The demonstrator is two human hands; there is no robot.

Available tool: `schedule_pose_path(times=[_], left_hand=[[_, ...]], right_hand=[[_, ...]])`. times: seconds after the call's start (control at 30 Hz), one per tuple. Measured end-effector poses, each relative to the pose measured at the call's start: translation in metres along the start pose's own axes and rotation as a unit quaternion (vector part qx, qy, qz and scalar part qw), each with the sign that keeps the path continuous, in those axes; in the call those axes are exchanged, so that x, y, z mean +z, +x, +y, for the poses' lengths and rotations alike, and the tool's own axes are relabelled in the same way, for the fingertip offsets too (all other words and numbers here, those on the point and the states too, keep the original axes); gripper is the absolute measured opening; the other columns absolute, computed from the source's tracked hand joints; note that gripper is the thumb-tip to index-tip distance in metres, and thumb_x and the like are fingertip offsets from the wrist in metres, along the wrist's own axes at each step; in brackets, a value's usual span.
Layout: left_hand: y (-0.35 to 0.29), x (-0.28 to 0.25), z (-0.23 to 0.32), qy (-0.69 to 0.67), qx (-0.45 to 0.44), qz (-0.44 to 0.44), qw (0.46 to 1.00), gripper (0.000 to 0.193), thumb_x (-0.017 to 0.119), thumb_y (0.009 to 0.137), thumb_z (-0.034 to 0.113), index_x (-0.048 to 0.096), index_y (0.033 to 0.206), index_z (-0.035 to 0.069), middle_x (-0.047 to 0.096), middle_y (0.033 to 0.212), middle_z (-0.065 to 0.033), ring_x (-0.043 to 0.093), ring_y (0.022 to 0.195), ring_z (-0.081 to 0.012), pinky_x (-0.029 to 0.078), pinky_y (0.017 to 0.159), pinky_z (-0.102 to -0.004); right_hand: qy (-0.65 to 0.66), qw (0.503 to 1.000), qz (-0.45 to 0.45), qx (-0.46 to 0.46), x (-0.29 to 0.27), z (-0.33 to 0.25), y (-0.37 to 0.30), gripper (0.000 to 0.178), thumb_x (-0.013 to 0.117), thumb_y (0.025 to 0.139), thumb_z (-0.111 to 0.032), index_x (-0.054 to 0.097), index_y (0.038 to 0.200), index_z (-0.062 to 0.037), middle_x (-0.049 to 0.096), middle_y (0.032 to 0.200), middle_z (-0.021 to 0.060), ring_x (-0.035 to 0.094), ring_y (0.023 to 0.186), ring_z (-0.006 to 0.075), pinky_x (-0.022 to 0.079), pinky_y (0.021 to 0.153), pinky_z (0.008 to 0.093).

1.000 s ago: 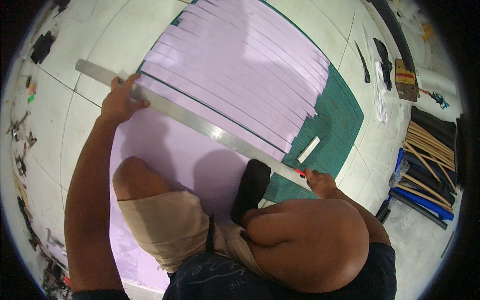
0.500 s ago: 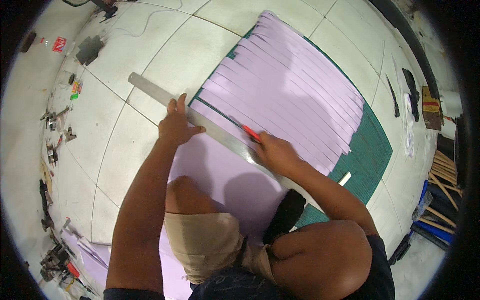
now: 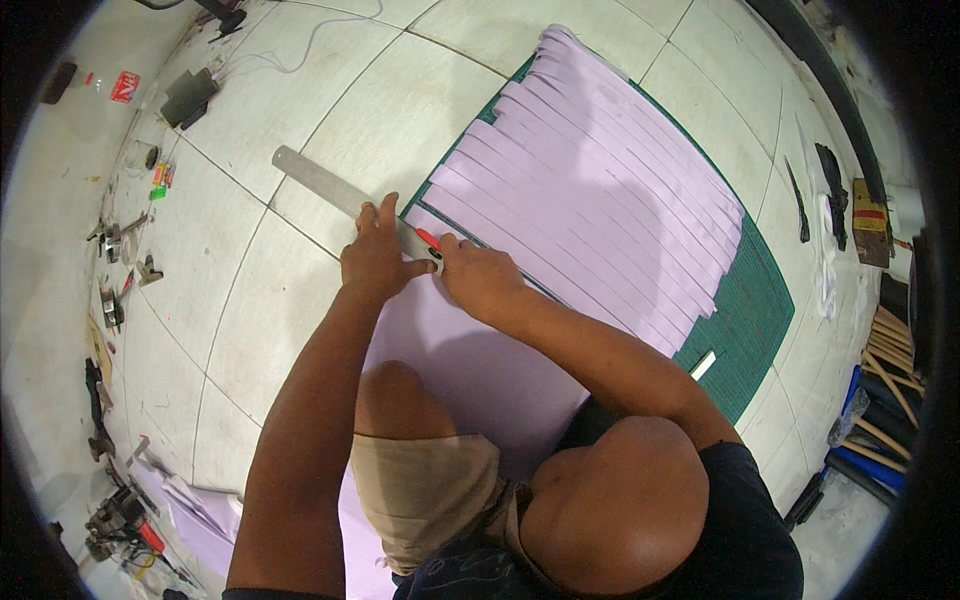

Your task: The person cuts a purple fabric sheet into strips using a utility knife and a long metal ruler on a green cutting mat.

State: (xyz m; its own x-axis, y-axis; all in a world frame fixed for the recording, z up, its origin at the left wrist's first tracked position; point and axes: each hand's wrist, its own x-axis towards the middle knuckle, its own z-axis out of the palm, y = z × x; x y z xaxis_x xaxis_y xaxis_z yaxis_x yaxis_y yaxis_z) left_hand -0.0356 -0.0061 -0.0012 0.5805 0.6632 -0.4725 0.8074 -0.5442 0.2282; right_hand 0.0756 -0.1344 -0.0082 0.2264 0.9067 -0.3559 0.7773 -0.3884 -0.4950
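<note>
Metal ruler (image 3: 324, 186) slants upper left to lower right

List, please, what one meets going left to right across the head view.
Dark grey boxy object, bare left hand, right hand holding a slim red cutter, small white rectangular block, tan wooden sticks.

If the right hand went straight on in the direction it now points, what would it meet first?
Probably the left hand, whose fingers rest on the metal ruler, just ahead of the right hand; depth is hard to judge.
</note>
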Motion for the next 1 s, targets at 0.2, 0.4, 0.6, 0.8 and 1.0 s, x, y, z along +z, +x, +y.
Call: schedule_pose_path(times=[0.2, 0.4, 0.6, 0.8, 1.0], left_hand=[[0.006, 0.005, 0.002, 0.052, 0.023, -0.033, 0.998, 0.092, 0.084, 0.073, 0.042, 0.032, 0.148, 0.033, 0.022, 0.153, -0.0328, 0.043, 0.135, -0.0466, 0.051, 0.096, -0.049], [0.005, 0.001, -0.001, 0.074, 0.027, -0.028, 0.997, 0.088, 0.08, 0.076, 0.048, 0.033, 0.149, 0.033, 0.02, 0.154, -0.0318, 0.046, 0.132, -0.0462, 0.051, 0.097, -0.0488], [0.006, 0.012, -0.001, 0.067, 0.009, -0.005, 0.998, 0.089, 0.083, 0.075, 0.042, 0.034, 0.149, 0.034, 0.023, 0.154, -0.0275, 0.053, 0.127, -0.0403, 0.051, 0.099, -0.0481], [0.006, 0.014, -0.006, 0.046, 0.026, 0.009, 0.999, 0.087, 0.083, 0.076, 0.038, 0.036, 0.148, 0.03, 0.026, 0.152, -0.0279, 0.056, 0.124, -0.0412, 0.048, 0.102, -0.0492], [0.007, 0.011, -0.001, 0.026, 0.059, -0.002, 0.998, 0.088, 0.084, 0.075, 0.036, 0.036, 0.148, 0.03, 0.023, 0.153, -0.0314, 0.056, 0.123, -0.042, 0.049, 0.101, -0.049]], right_hand=[[0.007, 0.998, -0.059, 0.009, -0.017, -0.002, 0.004, 0.024, 0.048, 0.096, -0.018, 0.05, 0.113, -0.0018, 0.069, 0.09, 0.0197, 0.069, 0.083, 0.038, 0.054, 0.07, 0.0496], [0.028, 0.993, -0.104, 0.058, -0.033, 0.025, -0.053, 0.027, 0.051, 0.094, -0.02, 0.053, 0.117, -0.0042, 0.07, 0.089, 0.0229, 0.07, 0.085, 0.0395, 0.054, 0.074, 0.0517], [-0.033, 0.978, -0.169, 0.117, -0.043, 0.076, -0.156, 0.03, 0.048, 0.096, -0.017, 0.049, 0.124, -0.0073, 0.07, 0.093, 0.0231, 0.07, 0.087, 0.0409, 0.054, 0.073, 0.0518], [-0.09, 0.946, -0.241, 0.199, -0.024, 0.15, -0.294, 0.026, 0.049, 0.094, -0.01, 0.042, 0.119, -0.0088, 0.068, 0.09, 0.0213, 0.069, 0.084, 0.0399, 0.054, 0.066, 0.0508], [-0.181, 0.909, -0.274, 0.256, -0.036, 0.198, -0.415, 0.021, 0.049, 0.096, -0.012, 0.045, 0.117, -0.0103, 0.067, 0.096, 0.0194, 0.07, 0.079, 0.0395, 0.057, 0.062, 0.0502]])
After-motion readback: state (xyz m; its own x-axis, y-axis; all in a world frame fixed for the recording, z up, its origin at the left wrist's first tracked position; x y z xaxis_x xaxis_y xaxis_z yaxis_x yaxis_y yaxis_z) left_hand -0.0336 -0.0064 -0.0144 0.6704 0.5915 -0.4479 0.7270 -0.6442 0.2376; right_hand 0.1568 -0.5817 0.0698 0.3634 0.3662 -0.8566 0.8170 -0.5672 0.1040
